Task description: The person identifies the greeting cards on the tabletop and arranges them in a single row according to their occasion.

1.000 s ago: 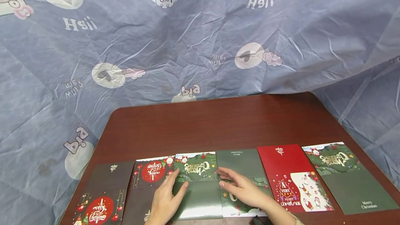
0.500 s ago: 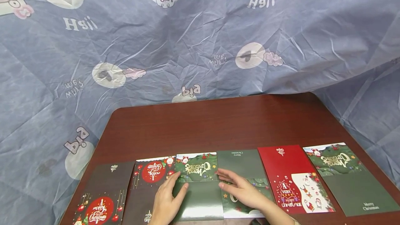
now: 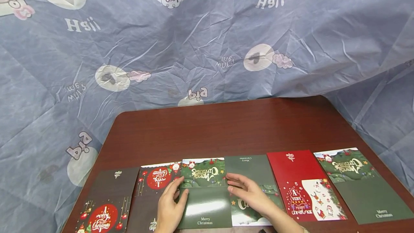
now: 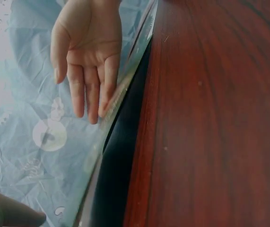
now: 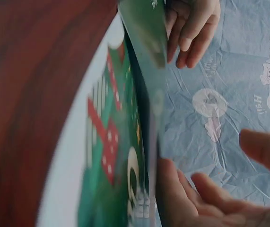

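Between my two hands in the head view lies an unfolded green Christmas card (image 3: 205, 204), its picture half away from me and "Merry Christmas" on the plain half. My left hand (image 3: 170, 204) is at this card's left edge, fingers gently bent. At its right edge is my right hand (image 3: 253, 197), with fingers extended and thumb apart, above another green card (image 3: 247, 168). Neither hand visibly pinches anything. In the left wrist view the right hand (image 4: 90, 56) has straight fingers; the left hand (image 4: 12, 210) shows only in part. The right wrist view has the right hand (image 5: 220, 203) low, beside the card edge.
To the left lie two dark cards, one with a red bauble low (image 3: 104, 216) and one with it high (image 3: 158, 177). A red card (image 3: 289, 164) and a green card (image 3: 365, 190) lie to the right. The brown table (image 3: 213, 128) extends back to a blue printed cloth (image 3: 194, 46).
The glare on the middle card's plain half has shifted, and its lettering now shows. My left hand has drawn slightly left, its thumb with it. The right hand has barely moved.
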`<state>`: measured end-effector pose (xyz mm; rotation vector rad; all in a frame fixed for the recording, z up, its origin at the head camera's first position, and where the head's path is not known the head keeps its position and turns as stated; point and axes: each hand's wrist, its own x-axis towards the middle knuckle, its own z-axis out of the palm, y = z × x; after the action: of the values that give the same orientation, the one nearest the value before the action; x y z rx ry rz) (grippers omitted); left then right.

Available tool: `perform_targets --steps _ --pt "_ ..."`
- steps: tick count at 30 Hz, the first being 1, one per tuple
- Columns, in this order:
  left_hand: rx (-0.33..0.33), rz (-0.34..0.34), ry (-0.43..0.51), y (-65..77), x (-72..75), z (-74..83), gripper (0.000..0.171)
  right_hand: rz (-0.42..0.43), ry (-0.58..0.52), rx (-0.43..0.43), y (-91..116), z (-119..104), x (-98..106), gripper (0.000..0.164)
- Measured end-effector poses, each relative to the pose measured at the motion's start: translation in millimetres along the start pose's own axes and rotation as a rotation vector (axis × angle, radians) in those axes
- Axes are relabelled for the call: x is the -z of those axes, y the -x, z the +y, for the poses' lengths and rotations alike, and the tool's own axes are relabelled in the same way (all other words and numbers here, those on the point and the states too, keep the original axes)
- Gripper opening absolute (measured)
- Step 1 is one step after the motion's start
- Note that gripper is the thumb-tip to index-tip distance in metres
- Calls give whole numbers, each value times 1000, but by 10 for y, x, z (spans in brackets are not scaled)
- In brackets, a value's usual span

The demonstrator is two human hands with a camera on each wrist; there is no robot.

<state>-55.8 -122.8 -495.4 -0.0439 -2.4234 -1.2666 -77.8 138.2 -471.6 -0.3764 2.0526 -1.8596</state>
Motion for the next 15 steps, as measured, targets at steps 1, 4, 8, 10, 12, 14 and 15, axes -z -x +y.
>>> perform_targets --steps 1,4,8,10,12,14,15 --pt "9 11 37 -3 -2 2 40 24 -21 -9 -5 0 -7 54" --pt "39 46 166 -12 -5 10 47 88 -104 -32 -19 2 -18 56" --pt "77 80 364 -27 6 26 54 146 -196 -45 -27 12 -11 62" --pt "98 88 438 -34 15 32 55 162 -206 -45 -26 15 -10 64" --pt "117 94 488 -40 24 33 55 169 -196 -42 -25 16 -9 64" --pt "132 97 516 -42 29 30 55 175 -178 -34 -22 16 -9 63" --pt "139 98 527 -43 31 27 54 179 -172 -30 -21 14 -9 63"
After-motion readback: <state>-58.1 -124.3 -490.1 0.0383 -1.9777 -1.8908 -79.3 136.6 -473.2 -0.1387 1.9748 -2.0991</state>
